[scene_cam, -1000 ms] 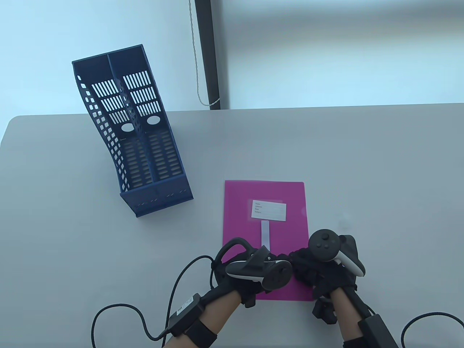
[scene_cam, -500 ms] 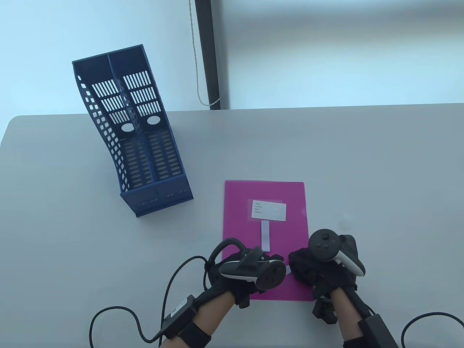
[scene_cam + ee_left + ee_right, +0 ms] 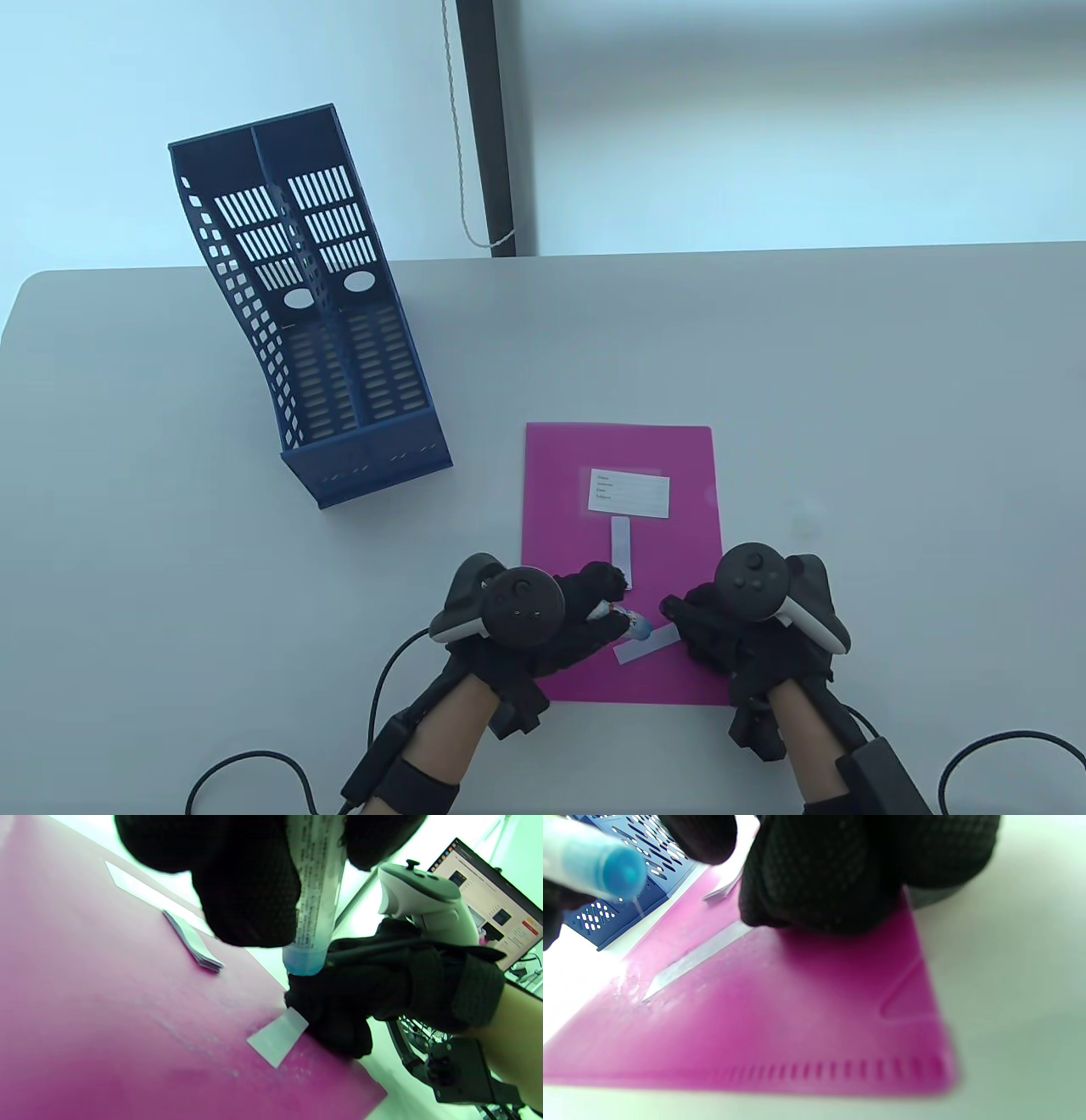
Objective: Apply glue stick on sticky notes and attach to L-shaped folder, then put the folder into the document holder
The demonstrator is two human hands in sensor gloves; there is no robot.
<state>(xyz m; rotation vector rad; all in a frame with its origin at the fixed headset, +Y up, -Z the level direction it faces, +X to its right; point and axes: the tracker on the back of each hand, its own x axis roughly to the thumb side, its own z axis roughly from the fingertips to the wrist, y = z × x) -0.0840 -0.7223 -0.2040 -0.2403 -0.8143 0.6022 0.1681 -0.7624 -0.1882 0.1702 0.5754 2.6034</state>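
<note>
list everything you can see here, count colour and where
folder: 1, magenta, flat on table, near edge
white label: 1, on folder's upper half
sticky note pad: 1, white strip, below label
loose sticky note: 1, white, on folder's lower part
glue stick: 1, pale tube, blue tip, above loose note
document holder: 1, dark blue, table's left
table: 1, grey
left hand: black glove, holds glue stick
right hand: black glove, presses loose note's end
</note>
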